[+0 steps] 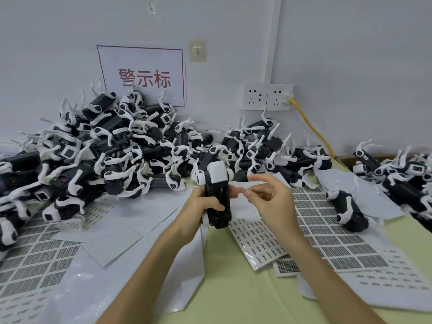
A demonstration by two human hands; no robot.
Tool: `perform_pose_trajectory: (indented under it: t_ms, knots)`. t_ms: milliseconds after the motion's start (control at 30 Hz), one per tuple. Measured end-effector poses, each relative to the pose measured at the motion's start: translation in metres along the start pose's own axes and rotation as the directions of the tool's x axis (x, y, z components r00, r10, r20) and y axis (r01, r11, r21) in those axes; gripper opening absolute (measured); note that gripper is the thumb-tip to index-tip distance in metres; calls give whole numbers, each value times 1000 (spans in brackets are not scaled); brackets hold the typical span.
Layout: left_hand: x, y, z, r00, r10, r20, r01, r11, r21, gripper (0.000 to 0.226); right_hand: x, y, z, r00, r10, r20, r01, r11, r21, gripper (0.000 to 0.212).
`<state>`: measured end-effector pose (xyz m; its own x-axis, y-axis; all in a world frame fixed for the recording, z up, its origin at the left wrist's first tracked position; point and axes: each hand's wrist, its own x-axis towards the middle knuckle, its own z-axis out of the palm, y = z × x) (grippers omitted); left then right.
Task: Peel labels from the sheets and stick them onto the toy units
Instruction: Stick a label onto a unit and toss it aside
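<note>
My left hand [200, 203] grips a black toy unit [217, 195] with a white head end, held upright above the table at centre. My right hand [268, 197] hovers just to its right, thumb and forefinger pinching a small pale label [240, 191] close to the unit's side. Label sheets with rows of grey printed labels [327, 230] lie under and right of my hands. More sheets [39, 251] lie at the left.
A large heap of black-and-white toy units [112, 150] fills the back left against the wall. A smaller pile [402, 181] sits at far right, one unit [350, 211] on the sheets. Wall sockets [266, 97] with a yellow cable [311, 127] are behind.
</note>
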<state>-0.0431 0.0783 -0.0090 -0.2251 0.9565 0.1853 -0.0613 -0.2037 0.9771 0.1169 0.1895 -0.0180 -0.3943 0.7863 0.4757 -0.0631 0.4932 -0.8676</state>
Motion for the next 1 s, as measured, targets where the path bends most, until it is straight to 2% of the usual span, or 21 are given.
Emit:
perform_pose_trajectory:
  t_ms: [200, 333, 633, 1000]
  knots:
    - [0, -1, 1, 1000, 17, -3, -17, 1000, 4, 48, -1, 1, -1, 998, 47, -37, -49, 998, -49, 20]
    - [0, 0, -1, 999, 21, -28, -21, 1000, -11, 48, 2, 1, -2, 998, 54, 13, -54, 997, -50, 9]
    - [1, -2, 2, 999, 44, -28, -43, 999, 3, 44, 0, 2, 0, 1000, 4, 25, -2, 995, -98, 17]
    - [5, -12, 11, 998, -23, -64, 21, 999, -37, 45, -4, 3, 6, 994, -95, 61, 106, 969, -223, 19]
